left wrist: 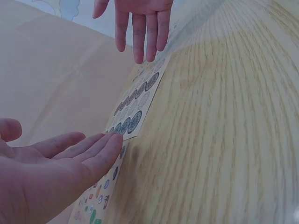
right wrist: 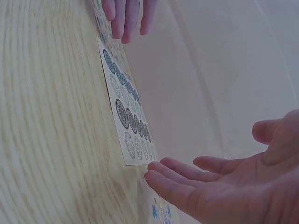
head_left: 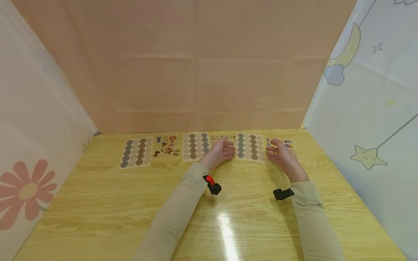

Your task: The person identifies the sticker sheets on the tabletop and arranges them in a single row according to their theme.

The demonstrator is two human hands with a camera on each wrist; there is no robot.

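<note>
My left hand point(head_left: 219, 152) hovers with straight, slightly spread fingers over a small-print sticker sheet point(head_left: 231, 137), partly hiding it. Its palm faces right, and nothing is in it. Opposite, my right hand point(head_left: 285, 159) has its palm turned left and its fingers extended, covering part of a colourful sticker sheet point(head_left: 289, 142). Between the hands lies a white sheet with columns of round dark and pale patterns point(head_left: 250, 146). In the left wrist view, the left fingertips point(left wrist: 114, 137) overlap the near corner of this round-pattern sheet. The right wrist view shows the right fingertips point(right wrist: 152, 172) by its other end.
Farther left along the back of the wooden table point(head_left: 114, 203) lie another round-pattern sheet point(head_left: 195, 146), a cartoon sticker sheet point(head_left: 168, 146) and a third round-pattern sheet point(head_left: 136, 153). A tan backdrop point(head_left: 196, 72) rises behind them, with printed cloth walls on both sides.
</note>
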